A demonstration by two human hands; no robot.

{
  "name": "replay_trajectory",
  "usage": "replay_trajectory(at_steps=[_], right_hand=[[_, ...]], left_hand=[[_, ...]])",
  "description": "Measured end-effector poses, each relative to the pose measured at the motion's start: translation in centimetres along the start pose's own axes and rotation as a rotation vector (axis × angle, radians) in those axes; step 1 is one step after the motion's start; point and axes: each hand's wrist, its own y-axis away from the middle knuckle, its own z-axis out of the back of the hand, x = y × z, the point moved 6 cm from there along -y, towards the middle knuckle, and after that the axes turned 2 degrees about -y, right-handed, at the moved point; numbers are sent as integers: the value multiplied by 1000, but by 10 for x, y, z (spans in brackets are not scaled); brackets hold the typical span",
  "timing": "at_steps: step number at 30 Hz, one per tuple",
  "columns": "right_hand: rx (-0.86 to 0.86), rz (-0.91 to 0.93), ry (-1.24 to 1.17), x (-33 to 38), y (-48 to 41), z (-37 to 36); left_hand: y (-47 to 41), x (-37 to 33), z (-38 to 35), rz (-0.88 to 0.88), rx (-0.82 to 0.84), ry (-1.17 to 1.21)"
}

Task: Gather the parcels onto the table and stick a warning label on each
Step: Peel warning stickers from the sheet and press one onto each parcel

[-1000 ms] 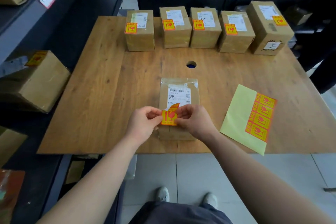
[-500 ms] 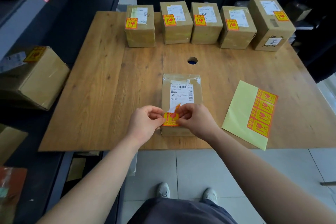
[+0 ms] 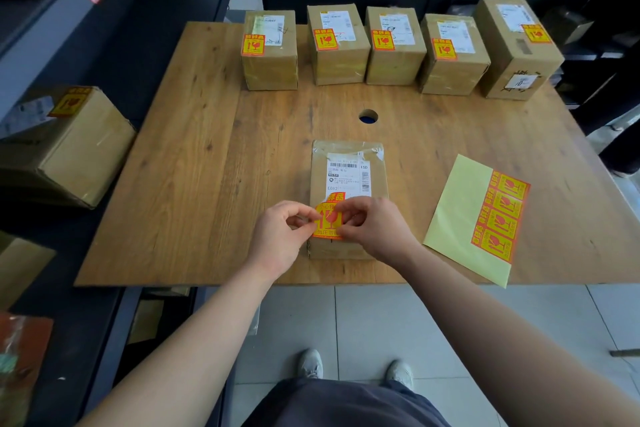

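Observation:
A flat brown parcel (image 3: pixel 348 149) with a white shipping label lies near the front edge of the wooden table (image 3: pixel 194 184). An orange and yellow warning label (image 3: pixel 327 220) lies over its near end. My left hand (image 3: pixel 282 239) pinches the label's left edge and my right hand (image 3: pixel 375 229) pinches its right edge. Several labelled parcels stand in a row at the back, from the leftmost box (image 3: pixel 270 52) to the big box (image 3: pixel 516 45) at the right.
A yellow backing sheet (image 3: pixel 464 215) with several warning labels lies at the front right. A round hole (image 3: pixel 368 116) sits mid-table. A labelled cardboard box (image 3: pixel 72 149) rests on the dark shelf at left. More shelves with packages stand behind.
The warning label was curled at its top and is now flatter against the parcel's near end. Both hands stayed on its edges.

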Motion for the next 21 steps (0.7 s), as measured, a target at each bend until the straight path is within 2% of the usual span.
replay_trajectory(at_steps=[21], right_hand=[[52, -41, -179, -7, -5, 1]], left_hand=[[-9, 0, 2, 72, -19, 128]])
